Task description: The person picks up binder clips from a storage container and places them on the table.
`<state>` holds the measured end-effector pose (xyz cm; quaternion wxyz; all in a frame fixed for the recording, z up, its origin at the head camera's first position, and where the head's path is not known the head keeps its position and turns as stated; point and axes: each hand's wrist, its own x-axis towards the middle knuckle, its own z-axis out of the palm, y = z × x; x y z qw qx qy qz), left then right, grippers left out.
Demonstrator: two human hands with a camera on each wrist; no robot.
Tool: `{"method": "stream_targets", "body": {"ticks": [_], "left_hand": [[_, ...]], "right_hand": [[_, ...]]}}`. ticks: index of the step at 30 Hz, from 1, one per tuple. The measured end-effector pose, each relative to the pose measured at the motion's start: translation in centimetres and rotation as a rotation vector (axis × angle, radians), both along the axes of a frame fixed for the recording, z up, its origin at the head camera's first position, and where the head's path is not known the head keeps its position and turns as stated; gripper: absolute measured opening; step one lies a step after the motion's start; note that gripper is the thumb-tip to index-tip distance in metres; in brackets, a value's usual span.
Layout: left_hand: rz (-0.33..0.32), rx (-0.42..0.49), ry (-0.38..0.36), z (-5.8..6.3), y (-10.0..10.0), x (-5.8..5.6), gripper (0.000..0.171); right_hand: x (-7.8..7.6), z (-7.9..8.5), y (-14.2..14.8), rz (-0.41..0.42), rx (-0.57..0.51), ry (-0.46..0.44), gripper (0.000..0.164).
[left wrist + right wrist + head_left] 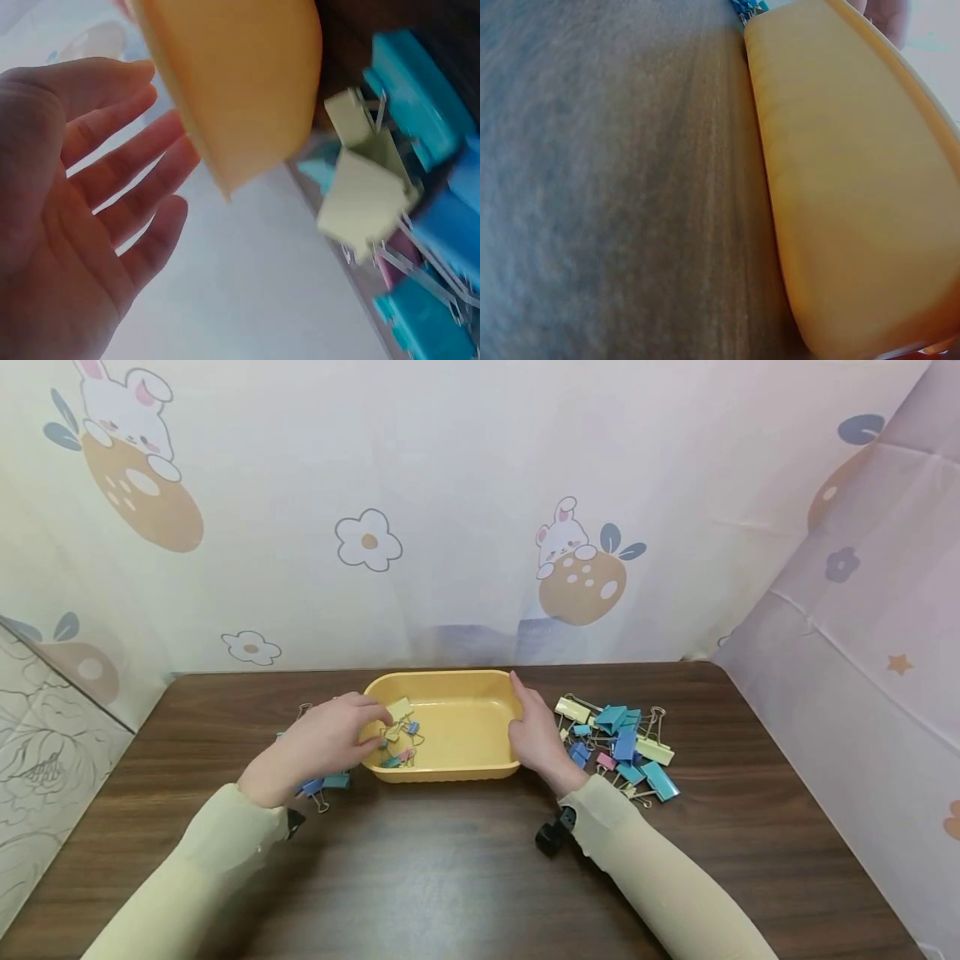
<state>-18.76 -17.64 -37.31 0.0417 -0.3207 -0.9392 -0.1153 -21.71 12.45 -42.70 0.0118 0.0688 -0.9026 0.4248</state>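
A yellow plastic tray (465,770) stands on the dark wooden table, with several small binder clips (397,735) at its left end. My left hand (326,735) is over that end, fingers spread and loosely bent toward the clips. In the left wrist view the palm and fingers of this hand hold nothing, and the fingertips overlap the tray's rim (187,127). My right hand (536,731) holds the tray's right end, its index finger along the rim and its thumb at the edge. The right wrist view shows the tray's long side (847,180); the right hand is hidden there.
To the right of the tray lies a pile of binder clips (626,739) in teal, blue, yellow and pink. More clips (335,781) lie left of it, partly hidden beneath the left forearm. A patterned curtain (465,510) hangs behind the table (420,868).
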Motion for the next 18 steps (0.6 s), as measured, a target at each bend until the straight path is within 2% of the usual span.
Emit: {"method": "stream_targets", "body": {"ticks": [5,7,12,18], "left_hand": [[-0.074,-0.043,-0.065,-0.5,1.7,-0.7,0.013],[-0.067,-0.09,-0.087,-0.6,2.4,-0.9,0.008],[-0.035,-0.208,-0.172,-0.7,3.8,-1.4,0.009],[-0.045,-0.225,-0.179,-1.4,4.5,-1.9,0.009]], "right_hand": [[-0.1,-0.1,0.0,-0.002,0.002,0.008,0.081],[0.0,-0.1,0.0,0.0,-0.001,0.007,0.081],[0.0,-0.1,0.0,-0.003,-0.002,0.001,0.081],[0.0,-0.1,0.0,-0.003,0.002,0.004,0.081]]}}
